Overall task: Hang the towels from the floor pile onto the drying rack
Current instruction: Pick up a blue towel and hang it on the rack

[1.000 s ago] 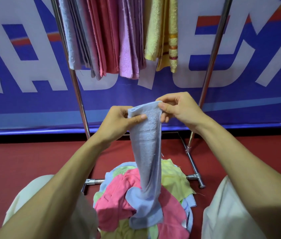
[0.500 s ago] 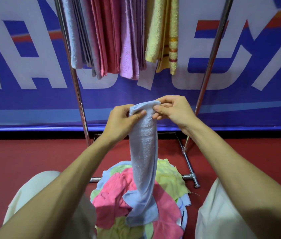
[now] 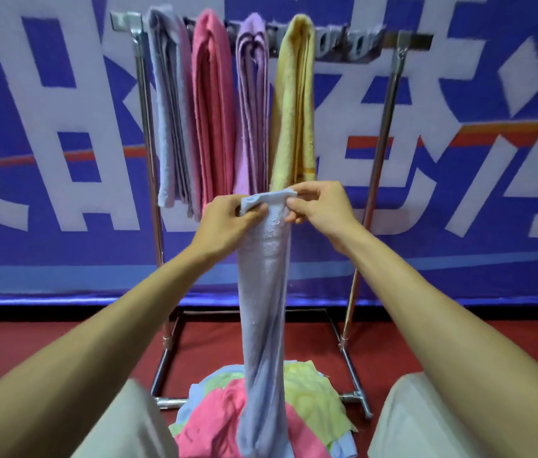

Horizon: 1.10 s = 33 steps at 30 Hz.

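Presently, at the far left, a beige trouser leg (image 3: 122,424) shows at the bottom edge, over the red floor (image 3: 29,342). The drying rack (image 3: 148,160) stands on that floor in front of a blue and white banner (image 3: 46,127). Four folded towels hang side by side on its top bar, crowded toward the left post: a grey-blue towel (image 3: 168,110), a pink towel (image 3: 211,110), a purple towel (image 3: 252,110) and a yellow towel (image 3: 294,110).

The left hand (image 3: 228,219) pinches the upper left corner of a light blue towel (image 3: 264,292) between thumb and fingers. This towel is raised in front of the rack, its top edge level with the lower ends of the hung towels. It drops in a narrow, slightly twisted column, and its lower end rests on the floor pile (image 3: 313,398). The pile, of pink, yellow-green and blue cloths, lies between the rack's feet.

The right hand (image 3: 322,209) pinches the same top edge at its right end. The two hands are close together. Whether they touch cannot be told. A second trouser leg (image 3: 426,424) shows at the lower right
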{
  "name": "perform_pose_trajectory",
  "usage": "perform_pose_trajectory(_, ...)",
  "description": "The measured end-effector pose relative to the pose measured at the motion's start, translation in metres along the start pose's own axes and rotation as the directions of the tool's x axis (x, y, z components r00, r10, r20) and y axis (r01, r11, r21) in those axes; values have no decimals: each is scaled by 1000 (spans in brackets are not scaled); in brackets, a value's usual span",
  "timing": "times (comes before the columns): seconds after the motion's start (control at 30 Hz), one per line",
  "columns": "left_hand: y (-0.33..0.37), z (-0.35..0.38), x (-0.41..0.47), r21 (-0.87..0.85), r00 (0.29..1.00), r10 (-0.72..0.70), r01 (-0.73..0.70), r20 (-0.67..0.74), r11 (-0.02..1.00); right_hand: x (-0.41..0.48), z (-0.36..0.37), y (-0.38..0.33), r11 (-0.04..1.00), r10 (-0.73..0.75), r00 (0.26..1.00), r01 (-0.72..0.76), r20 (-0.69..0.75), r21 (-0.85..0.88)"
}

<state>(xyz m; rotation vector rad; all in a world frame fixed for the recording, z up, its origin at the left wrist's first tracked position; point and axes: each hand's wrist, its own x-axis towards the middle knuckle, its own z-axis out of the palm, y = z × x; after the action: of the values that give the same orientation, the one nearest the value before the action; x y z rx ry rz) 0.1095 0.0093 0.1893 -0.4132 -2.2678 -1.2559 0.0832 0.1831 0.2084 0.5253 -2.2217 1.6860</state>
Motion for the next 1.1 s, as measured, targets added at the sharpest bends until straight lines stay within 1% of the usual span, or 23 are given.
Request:
perform_pose_trajectory(0.1, 28, -22, 13, 55, 998, 64, -64, 14, 996, 4, -12, -31, 998, -45, 998, 44, -38, -34)
perform_pose_trajectory(0.27, 77, -54, 33, 46, 988, 140, -143, 65, 989, 4, -32, -78, 984, -174, 982, 169, -75, -59)
perform_pose_trajectory(0.33, 96, -63, 39, 37, 979, 189, -192, 75, 981, 5, -38, -96, 982, -191, 977, 191, -95, -5)
perform_pose_trajectory(0.43, 122, -72, 45, 33, 967, 244, -247, 74, 969, 4, -49, -121, 979, -172, 980, 181, -97, 98)
perform_pose_trajectory(0.5, 139, -78, 50, 73, 954, 294, -298, 53, 952, 4, -54, -138, 972, -184, 974, 200, -131, 120)
perform_pose_trajectory(0.57, 159, -83, 54, 151, 934, 358, -356, 17, 922, 4, -59, -158, 961, -224, 958, 247, -179, 120)
perform_pose_trajectory(0.63, 182, -87, 55, 223, 894, 446, -429, -34, 876, 2, -62, -177, 927, -308, 924, 345, -226, 145)
perform_pose_trajectory(0.7, 199, -92, 56, 244, 847, 517, -480, -123, 843, 0, -66, -188, 880, -361, 887, 426, -288, 210)
perform_pose_trajectory(0.73, 203, -93, 57, 258, 839, 522, -476, -152, 841, 1, -67, -188, 877, -362, 880, 433, -307, 208)
perform_pose_trajectory(0.77, 202, -93, 57, 296, 849, 507, -452, -146, 841, 3, -66, -186, 892, -351, 884, 415, -309, 176)
perform_pose_trajectory(0.83, 193, -89, 55, 396, 892, 448, -388, -66, 832, 6, -61, -175, 936, -319, 909, 347, -268, 60)
perform_pose_trajectory(0.9, 181, -86, 53, 393, 908, 415, -361, -58, 845, 8, -58, -168, 946, -313, 909, 324, -275, -3)
perform_pose_trajectory(1.0, 178, -87, 56, 380, 899, 428, -367, -89, 849, 10, -59, -172, 944, -320, 906, 329, -279, -13)
perform_pose_trajectory(1.1, 184, -89, 57, 402, 907, 416, -356, -70, 844, 17, -60, -174, 948, -319, 907, 306, -275, -91)
